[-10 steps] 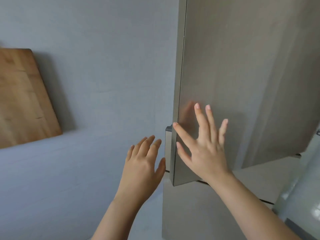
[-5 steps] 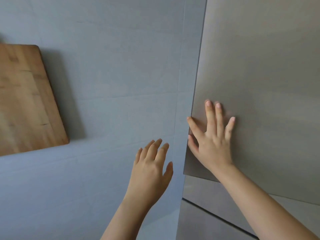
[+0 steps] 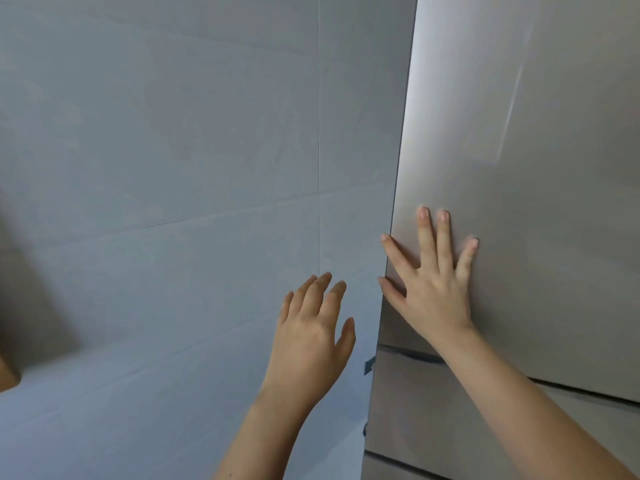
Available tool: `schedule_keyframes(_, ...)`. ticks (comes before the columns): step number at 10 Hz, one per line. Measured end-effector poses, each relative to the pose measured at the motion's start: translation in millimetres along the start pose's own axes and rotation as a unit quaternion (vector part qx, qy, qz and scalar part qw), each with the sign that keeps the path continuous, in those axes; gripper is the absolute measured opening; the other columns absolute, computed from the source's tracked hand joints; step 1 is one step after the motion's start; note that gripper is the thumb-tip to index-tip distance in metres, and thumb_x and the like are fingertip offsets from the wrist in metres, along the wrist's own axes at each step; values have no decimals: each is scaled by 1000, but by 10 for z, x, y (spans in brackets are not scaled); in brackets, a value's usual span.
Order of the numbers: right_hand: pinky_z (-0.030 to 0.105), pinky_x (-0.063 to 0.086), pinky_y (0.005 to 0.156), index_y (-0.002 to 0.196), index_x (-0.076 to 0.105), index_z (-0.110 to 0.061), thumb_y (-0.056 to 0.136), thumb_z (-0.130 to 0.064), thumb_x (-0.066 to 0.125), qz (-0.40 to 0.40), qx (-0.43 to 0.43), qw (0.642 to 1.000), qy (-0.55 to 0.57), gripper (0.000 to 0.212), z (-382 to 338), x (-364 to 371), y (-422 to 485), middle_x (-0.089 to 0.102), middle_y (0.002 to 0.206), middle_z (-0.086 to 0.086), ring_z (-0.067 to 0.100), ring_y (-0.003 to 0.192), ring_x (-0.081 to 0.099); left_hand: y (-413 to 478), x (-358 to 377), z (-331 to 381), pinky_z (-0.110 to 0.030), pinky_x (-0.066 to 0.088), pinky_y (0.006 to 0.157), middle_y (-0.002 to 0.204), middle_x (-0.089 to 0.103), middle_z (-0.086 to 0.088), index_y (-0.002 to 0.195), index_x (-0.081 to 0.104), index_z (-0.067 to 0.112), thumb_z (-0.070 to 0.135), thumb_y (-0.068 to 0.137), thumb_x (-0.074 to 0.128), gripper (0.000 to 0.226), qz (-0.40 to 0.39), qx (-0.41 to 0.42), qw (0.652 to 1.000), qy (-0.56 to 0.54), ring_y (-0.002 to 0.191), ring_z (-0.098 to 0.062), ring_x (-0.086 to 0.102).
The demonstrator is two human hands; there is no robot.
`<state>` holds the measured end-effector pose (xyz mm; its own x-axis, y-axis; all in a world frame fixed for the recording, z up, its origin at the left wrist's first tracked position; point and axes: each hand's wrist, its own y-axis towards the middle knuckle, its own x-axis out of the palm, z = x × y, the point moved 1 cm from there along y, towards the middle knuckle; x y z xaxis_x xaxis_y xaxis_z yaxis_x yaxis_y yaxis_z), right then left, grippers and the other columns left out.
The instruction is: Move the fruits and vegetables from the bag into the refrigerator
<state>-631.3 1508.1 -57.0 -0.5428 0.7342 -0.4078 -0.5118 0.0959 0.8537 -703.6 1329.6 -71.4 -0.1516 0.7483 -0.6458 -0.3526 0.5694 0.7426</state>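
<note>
Head view: right hand (image 3: 434,289) flat, fingers spread, pressing brushed-metal fridge door (image 3: 540,140) near its left edge. Left hand (image 3: 311,337) raised beside it, fingers straight, loosely together, holding nothing, before smooth grey tiled wall (image 3: 166,168). Lower door panel (image 3: 415,410) below dark seam.

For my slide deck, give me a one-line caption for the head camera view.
Right hand pressed flat on the refrigerator door, left hand open in the air beside it, grey tiled wall behind.

Right hand (image 3: 434,292) raised flat, fingers (image 3: 426,237) spread; left hand (image 3: 311,337) raised, relaxed, empty
</note>
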Motion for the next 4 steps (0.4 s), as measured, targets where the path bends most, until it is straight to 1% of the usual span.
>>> schedule_keyframes(1,62,5,106,133,44,-22,83,-46,46,-11,33,998,60,55,-67,-117,33,14,151,24,41,139,7,17,9,-33,-52,48,88,122,60,-15,117,55,7,31,84,41,43,2,3,1000,6,113,-34,56)
schedule_keyframes(2,60,7,107,117,57,-14,81,-38,48,1,49,987,154,45,-189,-264,84,28,146,24,40,137,15,-20,-69,-74,-52,47,90,122,59,-15,117,56,7,32,84,41,44,5,-10,1000,16,115,-34,54)
schedule_keyframes(3,61,15,105,108,61,-10,82,-35,45,20,25,977,210,40,-386,-399,134,48,132,23,39,128,35,-75,-251,-148,-49,46,92,122,59,-14,116,57,7,32,83,42,44,17,-31,998,42,116,-34,53)
schedule_keyframes(4,61,30,97,103,63,-8,82,-35,44,16,-4,965,261,40,-550,-511,170,58,117,20,38,115,51,-197,-427,-152,-50,46,91,121,60,-14,115,57,7,32,82,43,43,41,-57,994,88,115,-34,54)
